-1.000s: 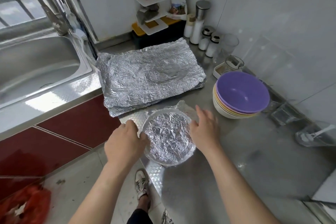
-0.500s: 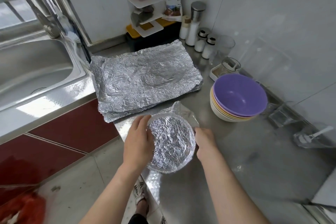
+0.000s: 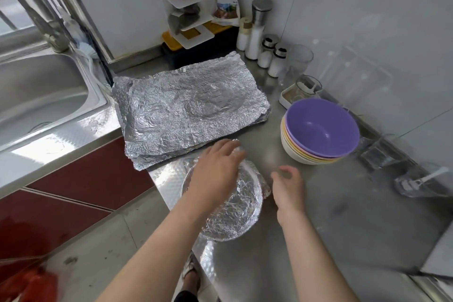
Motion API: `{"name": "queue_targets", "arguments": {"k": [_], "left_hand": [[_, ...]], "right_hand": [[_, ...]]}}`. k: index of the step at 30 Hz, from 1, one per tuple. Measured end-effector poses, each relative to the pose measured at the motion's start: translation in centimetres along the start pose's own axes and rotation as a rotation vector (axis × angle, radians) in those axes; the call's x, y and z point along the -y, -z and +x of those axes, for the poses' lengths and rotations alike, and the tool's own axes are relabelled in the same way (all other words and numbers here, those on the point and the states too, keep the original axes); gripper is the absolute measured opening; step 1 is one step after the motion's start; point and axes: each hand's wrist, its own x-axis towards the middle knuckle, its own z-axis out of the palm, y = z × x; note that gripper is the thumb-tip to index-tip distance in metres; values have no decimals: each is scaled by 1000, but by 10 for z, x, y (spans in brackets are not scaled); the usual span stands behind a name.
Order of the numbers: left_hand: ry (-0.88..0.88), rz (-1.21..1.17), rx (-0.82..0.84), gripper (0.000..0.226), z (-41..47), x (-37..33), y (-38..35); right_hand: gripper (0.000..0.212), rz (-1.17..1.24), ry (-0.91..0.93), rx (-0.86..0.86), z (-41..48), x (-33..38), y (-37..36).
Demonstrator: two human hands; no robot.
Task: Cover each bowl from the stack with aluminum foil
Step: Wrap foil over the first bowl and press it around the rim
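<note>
A foil-covered bowl (image 3: 232, 213) sits near the front edge of the steel counter (image 3: 318, 228). My left hand (image 3: 215, 171) lies flat over its far left part, fingers reaching to the far rim. Just right of the bowl hovers my right hand (image 3: 288, 186), fingers loosely apart and holding nothing. Behind the bowl lies a pile of flat aluminum foil sheets (image 3: 188, 110). A stack of bowls (image 3: 318, 135) with a purple one on top stands to the right.
A steel sink (image 3: 36, 95) is at the left. Shakers and jars (image 3: 267, 41) line the back wall beside a white corner shelf (image 3: 188, 7). Clear glass containers (image 3: 382, 152) stand along the right wall. The counter's front edge drops to the floor.
My left hand slid from the bowl's left rim across its top toward the far side. My right hand came off the right rim and now hovers beside it.
</note>
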Motion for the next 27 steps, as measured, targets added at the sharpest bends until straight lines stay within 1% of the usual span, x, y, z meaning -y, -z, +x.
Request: {"name": "queue_targets", "arguments": {"k": [1, 2, 4, 5, 7, 8, 10, 11, 14, 16, 17, 19, 21, 23, 25, 27], "left_hand": [[-44, 17, 43, 39, 9, -1, -6], [-75, 27, 75, 35, 13, 1, -11], [-113, 23, 83, 26, 14, 4, -19], [-118, 14, 65, 24, 10, 6, -20], [-113, -1, 16, 19, -1, 7, -21], [-107, -1, -3, 17, -7, 7, -21], [-95, 22, -22, 15, -16, 7, -22], [-86, 41, -16, 14, -19, 7, -24], [-59, 64, -10, 23, -26, 8, -29], [-51, 70, -16, 28, -29, 7, -30], [-48, 70, -21, 28, -30, 7, -30], [-49, 67, -29, 25, -31, 6, -30], [-52, 64, -29, 20, -31, 6, -30], [-60, 50, -38, 18, -30, 7, -30], [-69, 29, -43, 17, -31, 7, -30], [-72, 20, -43, 14, -31, 7, -30]], "right_hand": [[10, -19, 12, 24, -1, -3, 4], [6, -24, 0, 72, -4, -5, 6], [6, -24, -37, 147, -8, -12, 6], [14, -48, -37, 152, -11, -15, 5], [37, -132, -3, 112, -12, -21, 4], [39, -184, 25, 98, -14, -19, 6], [30, -339, 72, 138, -16, -15, 13], [28, -432, 88, 174, -15, -13, 16], [40, -569, 126, 241, -13, -5, 15], [34, -590, 128, 245, -9, -4, 9], [30, -592, 125, 246, -7, -5, 6], [30, -543, 134, 271, -8, -4, -2], [30, -376, 113, 330, -13, -4, -9], [25, -221, 119, 371, -16, -5, -15], [29, -153, 159, 422, -18, -8, -18], [35, -144, 224, 483, -16, -12, -18]]}}
